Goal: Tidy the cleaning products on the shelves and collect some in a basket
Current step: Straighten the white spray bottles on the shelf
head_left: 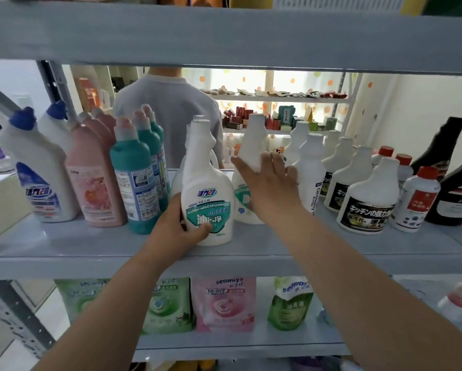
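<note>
Tidying looked midway: the left grip [176, 228] curled round the front white bottle [207, 199] on the middle shelf [64, 247], while the right grip [270, 186] lay straight-fingered against the bottle behind [252, 140]. No basket showed, so collecting seemingly remained.

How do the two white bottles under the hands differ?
The front bottle stands nearer the shelf edge, label in full view, left hand gripping its base. The rear bottle stands further back, label mostly hidden behind the right hand resting on it. Both: white, same shape.
</note>
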Action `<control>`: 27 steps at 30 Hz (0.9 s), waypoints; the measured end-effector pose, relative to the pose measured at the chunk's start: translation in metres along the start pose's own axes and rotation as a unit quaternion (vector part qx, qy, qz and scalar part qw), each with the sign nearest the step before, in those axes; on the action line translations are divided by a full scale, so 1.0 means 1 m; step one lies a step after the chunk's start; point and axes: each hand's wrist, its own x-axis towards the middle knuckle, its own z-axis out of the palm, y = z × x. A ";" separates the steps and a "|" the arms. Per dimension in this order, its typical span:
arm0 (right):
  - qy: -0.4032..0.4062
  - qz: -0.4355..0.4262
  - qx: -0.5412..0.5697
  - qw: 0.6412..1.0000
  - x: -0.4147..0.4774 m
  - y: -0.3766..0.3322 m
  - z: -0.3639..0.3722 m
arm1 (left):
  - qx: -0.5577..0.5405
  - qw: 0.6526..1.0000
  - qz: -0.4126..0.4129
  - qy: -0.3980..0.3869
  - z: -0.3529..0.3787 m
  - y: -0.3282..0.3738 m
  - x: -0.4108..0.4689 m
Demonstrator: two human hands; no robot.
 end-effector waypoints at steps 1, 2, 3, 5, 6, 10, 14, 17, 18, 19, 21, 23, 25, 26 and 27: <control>0.001 0.005 0.002 1.000 0.008 0.000 0.003 | -0.001 1.000 0.001 -0.001 0.000 -0.001 0.000; 0.002 0.006 0.006 1.000 0.016 0.000 0.007 | -0.003 1.000 0.002 -0.004 -0.001 -0.002 0.000; 0.000 0.007 0.012 1.000 0.024 0.000 0.010 | -0.008 1.000 0.002 -0.007 -0.001 -0.003 0.000; -0.005 0.009 0.019 1.000 0.039 0.001 0.017 | -0.021 1.000 -0.001 -0.014 -0.001 -0.006 0.002; -0.008 0.009 0.020 1.000 0.046 0.002 0.021 | -0.027 0.999 -0.004 -0.016 -0.001 -0.008 0.003; -0.020 0.007 0.008 1.000 0.066 0.004 0.036 | -0.037 0.999 -0.002 -0.021 -0.001 -0.011 0.004; -0.015 0.006 0.017 1.000 0.076 0.006 0.048 | -0.038 0.999 0.000 -0.021 0.000 -0.011 0.004; -0.023 0.000 0.042 0.999 0.079 0.006 0.053 | -0.036 0.999 -0.004 -0.020 -0.001 -0.010 0.004; -0.028 0.001 0.052 0.998 0.078 0.006 0.054 | -0.035 0.999 -0.006 -0.021 -0.001 -0.009 0.004; -0.028 0.005 0.064 0.998 0.075 0.005 0.054 | -0.035 0.999 -0.008 -0.020 -0.001 -0.009 0.003; -0.004 0.020 0.110 0.994 0.059 0.001 0.050 | -0.035 0.999 -0.013 -0.019 -0.003 -0.009 0.003; 0.036 0.040 0.185 0.981 0.030 -0.003 0.047 | -0.032 0.999 -0.021 -0.017 -0.003 -0.008 0.003; 0.043 0.064 0.242 0.967 -0.007 -0.004 0.050 | -0.028 0.999 -0.025 -0.015 -0.004 -0.006 0.002; 0.024 0.071 0.244 0.967 -0.026 -0.003 0.051 | -0.025 0.999 -0.024 -0.014 -0.004 -0.005 0.001; -0.007 0.070 0.238 0.969 -0.042 -0.003 0.053 | -0.022 0.999 -0.022 -0.014 -0.005 -0.004 0.001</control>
